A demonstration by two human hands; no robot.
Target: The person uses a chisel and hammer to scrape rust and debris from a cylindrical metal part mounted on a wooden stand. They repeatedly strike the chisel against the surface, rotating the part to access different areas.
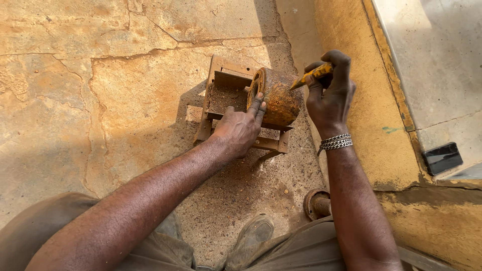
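Observation:
A rusty cylindrical metal part lies on its side on a rusty angle-iron frame set on the cracked ground. My left hand rests on the frame with its fingertips against the cylinder's near face. My right hand, with a chain bracelet on the wrist, grips a yellow pointed tool. The tool's tip touches the top right of the cylinder.
A smaller rusty round part lies on the ground by my right knee. A dark phone sits on the raised ledge at right. A yellow painted curb runs along the right side. My shoe is at the bottom centre.

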